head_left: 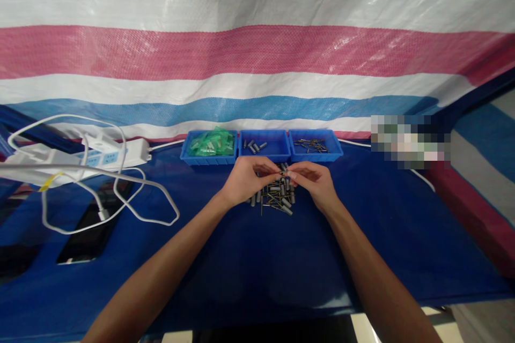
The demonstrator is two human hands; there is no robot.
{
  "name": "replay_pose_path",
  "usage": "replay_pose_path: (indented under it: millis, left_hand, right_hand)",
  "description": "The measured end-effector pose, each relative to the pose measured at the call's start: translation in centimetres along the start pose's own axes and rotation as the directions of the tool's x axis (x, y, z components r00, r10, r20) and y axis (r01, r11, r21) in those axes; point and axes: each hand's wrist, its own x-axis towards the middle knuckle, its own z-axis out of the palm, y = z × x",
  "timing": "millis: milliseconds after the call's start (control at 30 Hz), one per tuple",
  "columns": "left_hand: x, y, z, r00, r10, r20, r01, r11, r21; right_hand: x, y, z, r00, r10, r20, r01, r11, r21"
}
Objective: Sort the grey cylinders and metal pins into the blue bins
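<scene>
My left hand (252, 178) and my right hand (316, 181) meet fingertip to fingertip over a pile on the blue table. Both are closed in a pinch; whatever sits between the fingers is too small to name. Below them, the pile mixes short grey cylinders (286, 202) with thin brass-coloured rods (272, 206), and the hands hide part of it. Just behind stands a middle blue tray (277, 147) with several grey cylinders. Thin rods (311, 144) lie in the right blue tray (332, 154), and a green plastic bag (213, 142) fills the left blue tray (209, 160).
At the left, a white power strip (137, 152) and looping white cables (161, 221) lie on the table (249, 273). A dark phone (86, 238) rests under the cables. Striped plastic sheeting (257, 53) rises behind the trays. A blurred patch (406, 142) covers something at the right.
</scene>
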Motion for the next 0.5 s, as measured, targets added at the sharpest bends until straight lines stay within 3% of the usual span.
replay_pose_path:
  millis: [500]
  left_hand:
    - [-0.03, 0.07, -0.20, 0.992, 0.126, 0.015, -0.126, 0.969, 0.213]
  right_hand:
    - [0.01, -0.16, 0.07, 1.000, 0.020, 0.013, -0.020, 0.999, -0.043]
